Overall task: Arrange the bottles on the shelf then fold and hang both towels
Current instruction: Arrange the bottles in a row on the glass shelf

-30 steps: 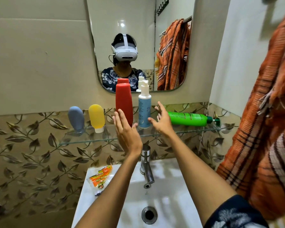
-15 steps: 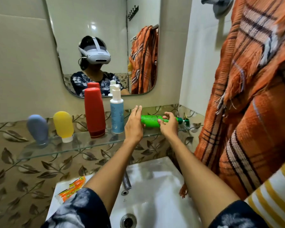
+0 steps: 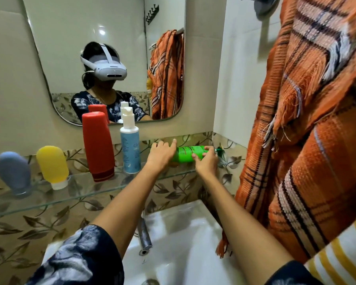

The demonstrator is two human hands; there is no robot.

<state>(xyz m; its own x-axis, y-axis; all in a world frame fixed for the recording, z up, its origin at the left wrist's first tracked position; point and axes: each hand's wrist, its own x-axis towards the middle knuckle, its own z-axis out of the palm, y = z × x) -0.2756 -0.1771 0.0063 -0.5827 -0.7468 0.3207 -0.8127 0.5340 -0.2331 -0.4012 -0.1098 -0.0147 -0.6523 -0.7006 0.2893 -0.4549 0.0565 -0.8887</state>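
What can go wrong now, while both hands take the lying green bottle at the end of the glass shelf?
1. The green bottle lies at the shelf's right end; it may roll off into the sink.
2. The left hand is close to the blue pump bottle and may tip it.

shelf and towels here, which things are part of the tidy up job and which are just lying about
Part of the job:
- green bottle, lying on its side, held by left hand and right hand
- red bottle, blue pump bottle, yellow bottle, grey-blue bottle
- glass shelf
- orange towel, yellow striped towel

Just there:
- mirror
- tap
- sink
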